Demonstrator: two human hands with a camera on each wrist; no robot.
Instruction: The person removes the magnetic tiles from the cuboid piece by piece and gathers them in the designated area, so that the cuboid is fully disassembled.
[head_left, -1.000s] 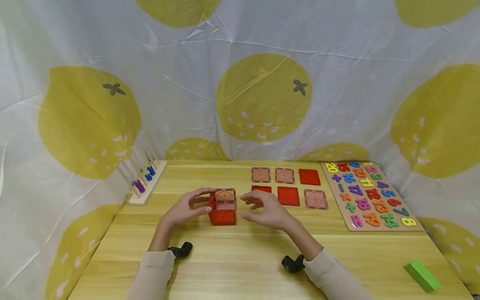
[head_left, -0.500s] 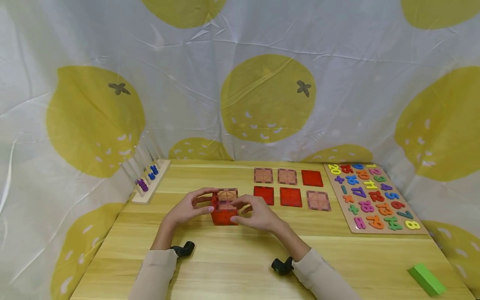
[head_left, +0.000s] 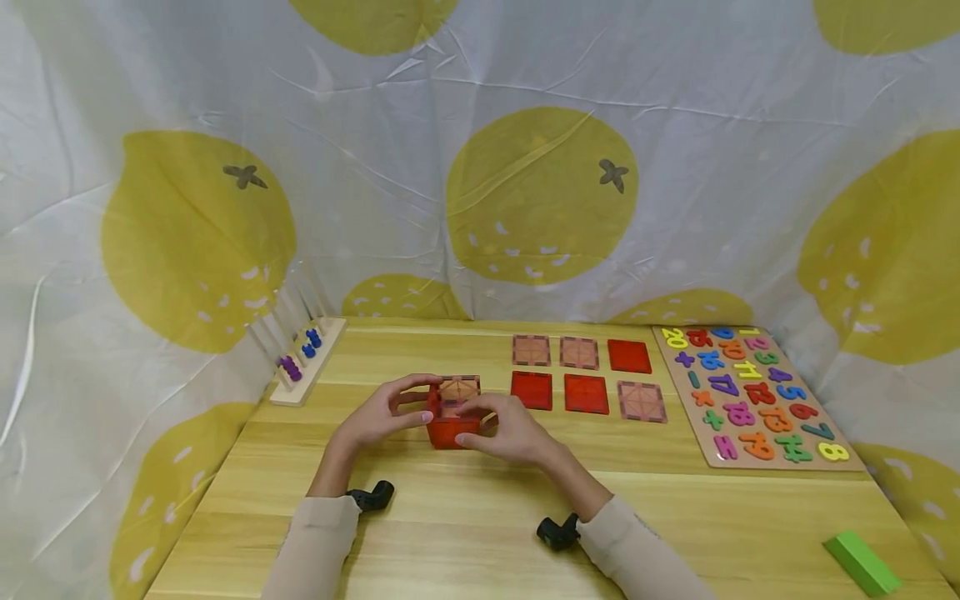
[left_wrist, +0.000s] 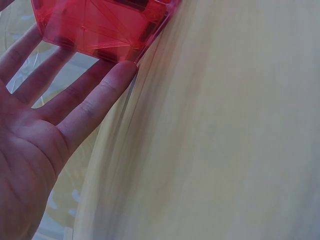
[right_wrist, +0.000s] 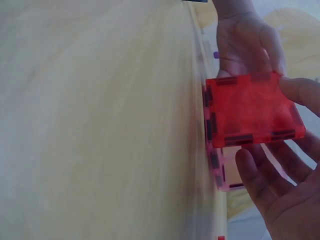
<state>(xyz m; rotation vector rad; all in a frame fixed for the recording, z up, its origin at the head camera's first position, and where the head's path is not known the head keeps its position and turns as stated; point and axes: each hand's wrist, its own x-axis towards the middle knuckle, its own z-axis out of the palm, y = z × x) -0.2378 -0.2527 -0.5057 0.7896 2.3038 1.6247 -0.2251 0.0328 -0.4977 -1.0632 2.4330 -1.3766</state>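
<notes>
An open-topped box of magnetic tiles (head_left: 444, 435) stands on the table, with red tiles on its front and left and a see-through pinkish tile (head_left: 461, 388) at the back. My left hand (head_left: 375, 419) holds its left side, thumb at the front corner; the left wrist view shows fingertips against a red tile (left_wrist: 100, 27). My right hand (head_left: 513, 433) grips it from the right, thumb on the front red tile (right_wrist: 252, 110). A pink tile (right_wrist: 232, 170) shows below that one in the right wrist view. Some right fingertips are hidden in the head view.
Several red and pink square tiles (head_left: 587, 393) lie in two rows behind on the right. A number puzzle board (head_left: 701, 425) is at the right, a green block (head_left: 862, 563) near the front right. A wooden peg stand (head_left: 318, 362) with beads stands back left.
My right hand has moved left from beside the box and taken hold of its front tile. My left hand keeps its hold. The head view has shifted slightly.
</notes>
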